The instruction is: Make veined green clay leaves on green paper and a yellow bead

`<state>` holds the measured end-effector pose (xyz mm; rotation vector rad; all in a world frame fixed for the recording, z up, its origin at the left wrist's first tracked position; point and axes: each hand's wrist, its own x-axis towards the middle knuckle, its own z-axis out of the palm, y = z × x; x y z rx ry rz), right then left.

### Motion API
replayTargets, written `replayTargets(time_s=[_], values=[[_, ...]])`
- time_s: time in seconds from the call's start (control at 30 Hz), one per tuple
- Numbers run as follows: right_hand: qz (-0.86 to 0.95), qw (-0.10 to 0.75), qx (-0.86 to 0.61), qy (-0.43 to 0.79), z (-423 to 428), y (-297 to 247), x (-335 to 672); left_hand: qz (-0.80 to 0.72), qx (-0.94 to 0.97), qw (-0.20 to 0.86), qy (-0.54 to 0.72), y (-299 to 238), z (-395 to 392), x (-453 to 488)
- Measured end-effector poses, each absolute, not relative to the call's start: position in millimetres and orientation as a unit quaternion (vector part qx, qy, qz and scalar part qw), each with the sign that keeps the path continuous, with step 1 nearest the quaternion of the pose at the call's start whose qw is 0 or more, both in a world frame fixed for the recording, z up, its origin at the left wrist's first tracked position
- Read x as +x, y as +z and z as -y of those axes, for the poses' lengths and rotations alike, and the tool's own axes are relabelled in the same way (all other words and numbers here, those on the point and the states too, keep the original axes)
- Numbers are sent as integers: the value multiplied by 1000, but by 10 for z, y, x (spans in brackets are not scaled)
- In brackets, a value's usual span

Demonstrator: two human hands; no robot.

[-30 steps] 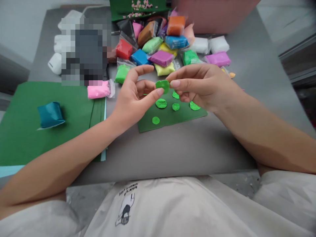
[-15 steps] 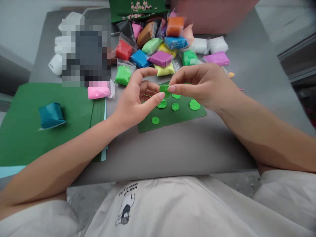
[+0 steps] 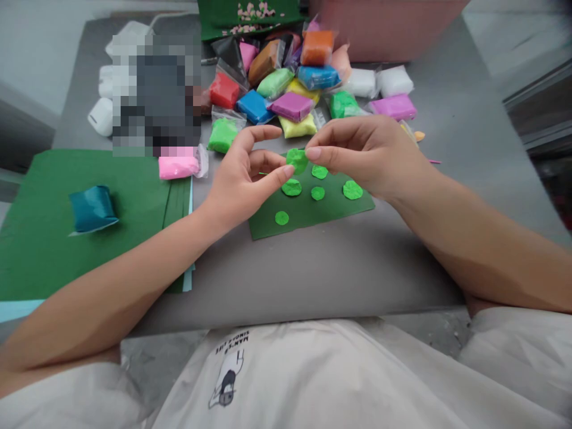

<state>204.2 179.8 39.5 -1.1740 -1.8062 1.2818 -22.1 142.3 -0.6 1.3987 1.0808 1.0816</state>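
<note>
A flat disc of light green clay (image 3: 297, 159) is pinched between the fingertips of my left hand (image 3: 243, 179) and my right hand (image 3: 361, 156), a little above a small dark green card (image 3: 330, 208). Several light green clay discs lie on that card, among them one (image 3: 291, 187) under my fingers, one (image 3: 353, 189) by my right palm and one (image 3: 281, 218) near the card's front edge. My left thumb and middle finger close on the disc while the index finger arches above it. The right thumb and index finger grip its other edge.
A heap of bagged clay blocks in many colours (image 3: 292, 106) lies behind the card. A pink pack (image 3: 177, 167) and a green pack (image 3: 222, 135) sit to the left. A teal pack (image 3: 92, 208) rests on large green paper sheets (image 3: 40, 238). White objects (image 3: 102, 115) at far left.
The held disc dipped toward the card half a second ago and is now lifted slightly again; both hands have stayed pinched on it and shifted only a little.
</note>
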Motion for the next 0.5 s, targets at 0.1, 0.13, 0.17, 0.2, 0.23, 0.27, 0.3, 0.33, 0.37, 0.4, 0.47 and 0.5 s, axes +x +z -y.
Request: replayTargets(time_s=[0.1,0.13,0.17,0.2,0.23,0.27,0.3,0.33,0.37,0.4,0.47,0.5], values=[[698,306,-451,464,-1823,381,2059,-444,582,515,445,-4,-1418,-219],[703,305,-447,461,-1831,371,2062,-442,582,516,446,-4,-1415,-217],[708,305,-440,460,-1837,359,2063,-440,582,516,449,-4,-1412,-214],[711,306,-432,462,-1842,348,2064,-440,579,515,453,-5,-1409,-210],[715,305,-424,465,-1844,338,2064,-440,576,514,459,-5,-1407,-208],[719,303,-416,467,-1845,329,2063,-441,572,513,465,-5,-1406,-205],[724,299,-410,467,-1844,322,2063,-442,568,513,468,-5,-1406,-204],[729,296,-404,466,-1842,317,2063,-445,564,515,468,-4,-1407,-204],[734,293,-400,465,-1840,312,2063,-447,561,518,466,-3,-1409,-205],[739,290,-396,462,-1838,307,2063,-449,558,522,463,-3,-1411,-206],[747,284,-393,455,-1831,294,2062,-450,552,530,461,-2,-1415,-206],[752,279,-394,449,-1826,286,2061,-449,547,534,462,-2,-1416,-205]])
